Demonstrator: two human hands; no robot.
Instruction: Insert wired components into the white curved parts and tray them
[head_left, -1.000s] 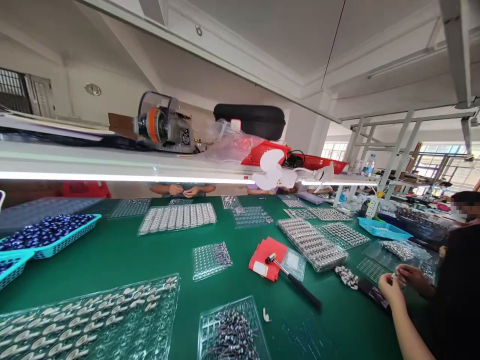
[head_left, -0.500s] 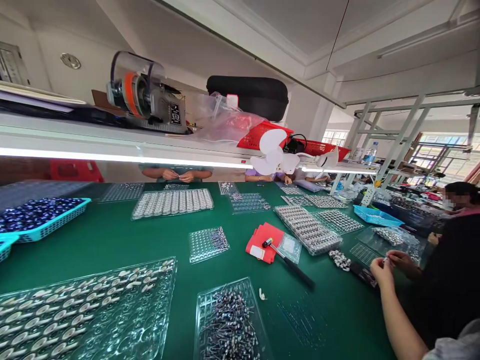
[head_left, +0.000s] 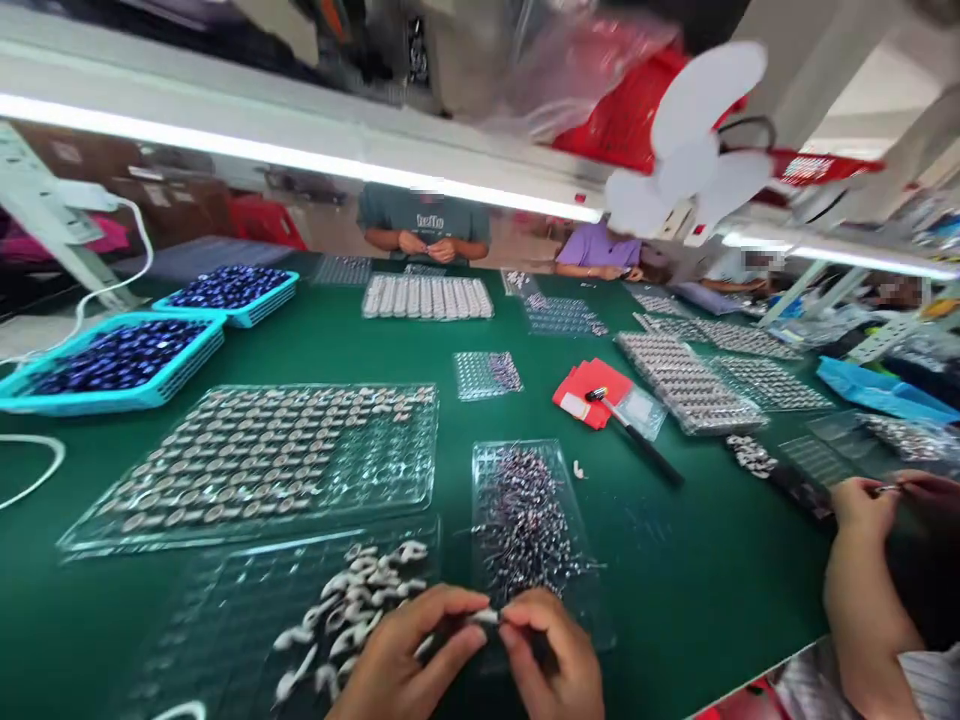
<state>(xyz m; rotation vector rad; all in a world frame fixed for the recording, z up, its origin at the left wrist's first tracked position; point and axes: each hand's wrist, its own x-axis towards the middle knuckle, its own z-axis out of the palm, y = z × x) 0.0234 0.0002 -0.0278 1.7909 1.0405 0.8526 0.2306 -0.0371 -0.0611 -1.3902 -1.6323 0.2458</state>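
Head view: left hand (head_left: 420,645) and right hand (head_left: 553,650) pinch a slim white piece (head_left: 486,617).

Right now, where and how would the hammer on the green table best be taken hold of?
Probably take the hammer by the middle of its thick black handle, coming from the wearer's near right: it lies aslant, handle end towards that side, while the head points away, over the red packet.

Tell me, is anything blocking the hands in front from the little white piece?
Nothing visible is: the left hand pinches the little white piece, and the right hand is right at its other end.
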